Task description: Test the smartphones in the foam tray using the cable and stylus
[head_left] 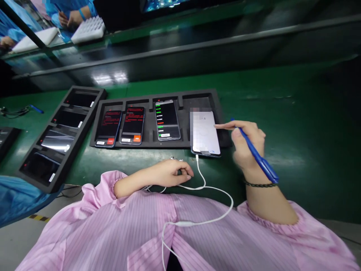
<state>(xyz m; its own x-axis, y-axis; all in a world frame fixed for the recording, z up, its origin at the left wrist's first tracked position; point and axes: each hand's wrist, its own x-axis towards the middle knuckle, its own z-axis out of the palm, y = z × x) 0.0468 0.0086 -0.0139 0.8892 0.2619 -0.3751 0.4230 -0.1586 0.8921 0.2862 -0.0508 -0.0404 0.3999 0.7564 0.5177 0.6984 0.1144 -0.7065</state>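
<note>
My right hand (249, 145) holds a blue pen (255, 154) slantwise against the palm. Its stretched index finger reaches the right edge of a lit white screen on a smartphone (207, 131). This phone lies at the right end of a black tray (166, 145), with its lower end over the front rim. A white cable (201, 175) is plugged into its bottom. Nearer my body, my left hand (169, 173) rests with loosely bent fingers and a gap between thumb and index finger. The cable passes by its fingertips; a small shiny item (176, 159) lies behind its knuckles.
In the same tray lie phones with red text (108, 128), (133, 124) and a phone with a coloured list (167, 120). A second tray (63, 150) of dark phones stands at left. Across the bench, a co-worker's hands (75, 18) are near a white tray (88, 30).
</note>
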